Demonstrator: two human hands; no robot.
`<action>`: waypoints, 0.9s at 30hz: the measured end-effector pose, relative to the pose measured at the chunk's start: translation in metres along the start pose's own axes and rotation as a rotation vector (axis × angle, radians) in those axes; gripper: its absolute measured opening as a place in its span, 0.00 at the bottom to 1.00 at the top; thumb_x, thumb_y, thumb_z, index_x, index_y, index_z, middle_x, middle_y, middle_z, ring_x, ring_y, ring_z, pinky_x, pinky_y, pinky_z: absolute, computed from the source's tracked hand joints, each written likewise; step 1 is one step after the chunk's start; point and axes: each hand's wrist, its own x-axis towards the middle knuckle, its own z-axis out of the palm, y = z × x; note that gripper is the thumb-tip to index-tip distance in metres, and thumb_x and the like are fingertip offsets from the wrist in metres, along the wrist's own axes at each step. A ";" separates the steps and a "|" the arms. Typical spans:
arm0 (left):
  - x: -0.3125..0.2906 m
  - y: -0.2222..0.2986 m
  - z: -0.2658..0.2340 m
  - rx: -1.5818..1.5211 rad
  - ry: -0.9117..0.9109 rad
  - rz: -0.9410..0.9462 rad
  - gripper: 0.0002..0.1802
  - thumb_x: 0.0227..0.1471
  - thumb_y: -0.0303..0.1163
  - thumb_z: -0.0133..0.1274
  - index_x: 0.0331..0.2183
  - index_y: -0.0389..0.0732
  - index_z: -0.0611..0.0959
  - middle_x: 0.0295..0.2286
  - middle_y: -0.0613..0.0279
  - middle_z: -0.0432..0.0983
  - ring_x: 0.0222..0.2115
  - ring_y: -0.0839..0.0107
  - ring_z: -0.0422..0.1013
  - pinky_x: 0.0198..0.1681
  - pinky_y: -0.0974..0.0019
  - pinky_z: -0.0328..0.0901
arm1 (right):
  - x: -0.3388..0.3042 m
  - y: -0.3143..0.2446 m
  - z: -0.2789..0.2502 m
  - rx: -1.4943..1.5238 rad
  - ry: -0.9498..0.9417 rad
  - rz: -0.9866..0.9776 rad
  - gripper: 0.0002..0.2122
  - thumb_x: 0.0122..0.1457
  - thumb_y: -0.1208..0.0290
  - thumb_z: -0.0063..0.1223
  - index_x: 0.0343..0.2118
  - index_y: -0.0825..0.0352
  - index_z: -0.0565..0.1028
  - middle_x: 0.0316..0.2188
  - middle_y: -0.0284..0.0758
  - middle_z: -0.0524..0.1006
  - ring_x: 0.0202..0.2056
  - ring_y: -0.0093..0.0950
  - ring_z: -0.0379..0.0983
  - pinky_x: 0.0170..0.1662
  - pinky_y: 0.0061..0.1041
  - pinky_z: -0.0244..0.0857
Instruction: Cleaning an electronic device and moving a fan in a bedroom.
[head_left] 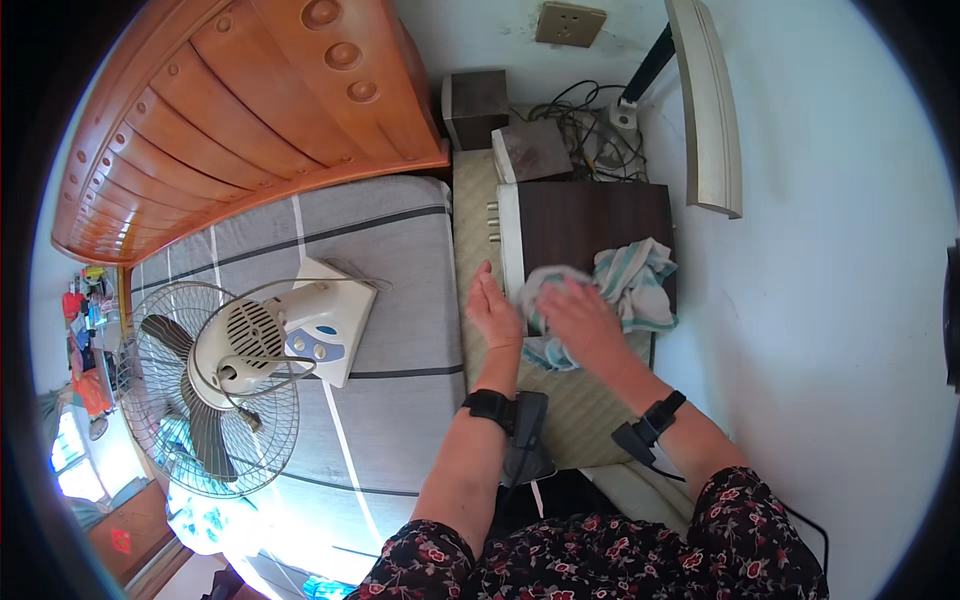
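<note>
Striped cloth: off-white ground with teal-green bands, thin and soft-looking, badly crumpled. Lies over the near part of the dark brown box, bunched into loose folds toward the box's wall-side edge. Bands bend and break with the creases; no flat stretch visible. Ground looks greyish in the hollows, paler on the ridges. A further bunch, greyish and motion-blurred, sits under the right hand; a lower fold shows blue-green bands, over the beige quilted surface. One piece or two: cannot tell.

Right hand laid over the blurred bunch, fingers forward. Grip: cannot tell whether pressing flat or grasping the fabric.

Left hand just beside the box's pale front panel, fingers extended and close together. Grip released, nothing seen in it. Contact with the panel unclear.

Box has a plain dark top; three metallic knobs project from the pale panel, toward the bed. Beyond it, two smaller brown boxes and a tangle of dark cables. To the left, a white fan lies on the bed's grey striped cover.
</note>
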 end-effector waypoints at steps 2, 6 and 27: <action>0.002 0.003 -0.001 0.033 -0.034 -0.013 0.22 0.59 0.37 0.37 0.42 0.28 0.76 0.39 0.46 0.75 0.41 0.61 0.71 0.48 0.64 0.61 | 0.021 0.017 0.002 -0.129 0.085 0.104 0.19 0.49 0.73 0.49 0.47 0.62 0.70 0.52 0.34 0.67 0.54 0.41 0.59 0.55 0.42 0.54; -0.003 0.005 0.007 0.023 -0.050 -0.044 0.22 0.59 0.38 0.38 0.43 0.28 0.75 0.40 0.49 0.74 0.42 0.63 0.70 0.49 0.65 0.61 | 0.106 0.056 0.005 -0.175 0.268 0.196 0.18 0.49 0.73 0.48 0.47 0.63 0.70 0.51 0.35 0.67 0.55 0.42 0.58 0.55 0.43 0.53; 0.002 -0.005 0.006 0.429 -0.172 0.239 0.20 0.58 0.35 0.37 0.40 0.31 0.77 0.38 0.44 0.74 0.39 0.49 0.69 0.46 0.54 0.60 | 0.090 0.053 0.005 -0.179 0.296 0.119 0.16 0.52 0.71 0.43 0.45 0.63 0.71 0.50 0.35 0.67 0.54 0.37 0.58 0.55 0.37 0.55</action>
